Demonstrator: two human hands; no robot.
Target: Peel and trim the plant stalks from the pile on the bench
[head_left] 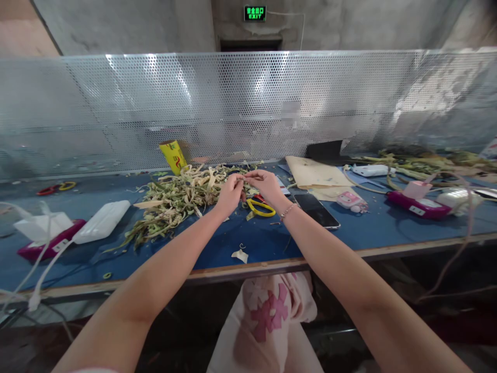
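My left hand (232,192) and my right hand (266,184) meet over the middle of the blue table, fingertips touching in a pinch. Whatever lies between those fingers is too small to make out. To the left, right beside my left hand, spreads a heap of withered greenish plant strips (178,194). Scissors with yellow and red handles (264,213) lie under and just in front of my right hand. A dark phone (316,210) rests flat by my right wrist. A small pale scrap (240,255) sits close to the front edge.
A yellow box (173,157) stands behind the heap. Magenta power strips (413,208) with chargers and cables lie on both sides, with a white power bank (103,221) at left. Brown paper (318,173) and more plant stalks lie right. A perforated metal screen (248,103) closes the back.
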